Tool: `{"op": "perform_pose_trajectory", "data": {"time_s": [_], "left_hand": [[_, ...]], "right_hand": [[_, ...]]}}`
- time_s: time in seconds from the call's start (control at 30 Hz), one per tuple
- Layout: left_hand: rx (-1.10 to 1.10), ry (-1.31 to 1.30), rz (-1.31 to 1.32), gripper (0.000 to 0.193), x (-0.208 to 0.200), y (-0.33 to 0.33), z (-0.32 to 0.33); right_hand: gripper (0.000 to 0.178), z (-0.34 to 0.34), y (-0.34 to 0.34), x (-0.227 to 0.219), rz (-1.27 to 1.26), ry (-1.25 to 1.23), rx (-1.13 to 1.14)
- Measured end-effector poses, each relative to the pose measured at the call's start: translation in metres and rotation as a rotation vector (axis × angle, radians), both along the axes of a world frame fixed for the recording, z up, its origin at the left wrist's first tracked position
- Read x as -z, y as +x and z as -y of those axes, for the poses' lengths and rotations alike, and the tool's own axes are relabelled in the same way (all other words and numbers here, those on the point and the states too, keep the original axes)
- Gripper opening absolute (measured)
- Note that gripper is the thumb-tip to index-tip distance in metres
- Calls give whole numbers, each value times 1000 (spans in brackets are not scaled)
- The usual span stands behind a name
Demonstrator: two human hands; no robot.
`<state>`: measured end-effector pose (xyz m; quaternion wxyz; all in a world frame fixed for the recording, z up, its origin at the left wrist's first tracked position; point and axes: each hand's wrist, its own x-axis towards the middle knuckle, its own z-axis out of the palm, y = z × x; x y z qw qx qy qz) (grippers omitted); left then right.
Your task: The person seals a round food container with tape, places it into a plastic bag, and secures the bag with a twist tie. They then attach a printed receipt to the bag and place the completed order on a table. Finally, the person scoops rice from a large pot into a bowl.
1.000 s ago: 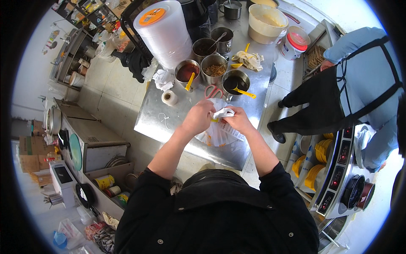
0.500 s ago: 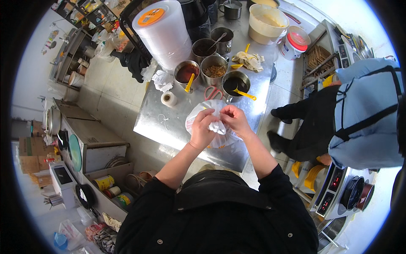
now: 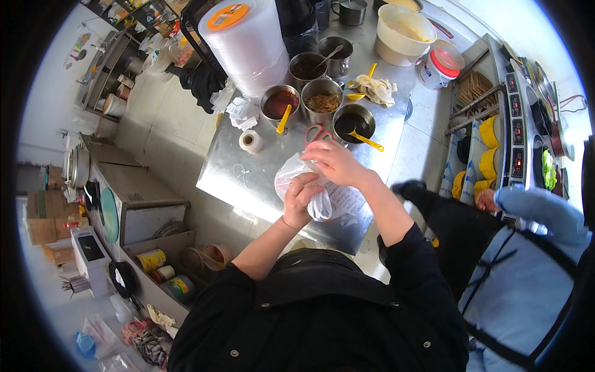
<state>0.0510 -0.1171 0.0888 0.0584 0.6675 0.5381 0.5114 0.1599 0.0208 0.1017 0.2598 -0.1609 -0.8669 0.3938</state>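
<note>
A white, translucent plastic bag [image 3: 287, 175] sits near the front of the steel table, its neck bunched up. My left hand [image 3: 300, 197] is closed around the gathered plastic, and a crumpled tail of it hangs below the fingers. Above it, my right hand [image 3: 338, 162] reaches across the bag's top, fingers bent together over the plastic; its fingertips are partly hidden. A printed paper slip [image 3: 348, 199] shows beside the bag, under my right wrist. Just beyond my right hand lie red-handled scissors [image 3: 317, 133].
Metal pots of sauce [image 3: 279, 103] and toppings [image 3: 322, 101], some with yellow spoons, stand beyond the bag. A string roll [image 3: 250, 142], crumpled paper [image 3: 242, 113] and stacked clear lids [image 3: 245, 49] are to the left. A co-worker in blue [image 3: 527, 291] is close on the right, near the cookers [image 3: 517, 127].
My right hand has moved up and over the bag's top, while my left hand keeps the gathered plastic. The paper slip shows more. The co-worker has moved nearer, down the right side.
</note>
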Motion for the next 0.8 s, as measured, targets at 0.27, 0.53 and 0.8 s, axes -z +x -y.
{"op": "perform_pose_trajectory", "data": {"time_s": [0.27,0.53,0.8], "left_hand": [[8,4,-34,38,-2,-2,2],[-76,-44,135,43,11,1,7],[-132,-152,197,29,3,5,0]], "right_hand": [[16,-27,-19,-16,162,227,-317],[9,-36,-15,-39,124,570,-333],[6,-23,-9,-60,-81,879,-258]]}}
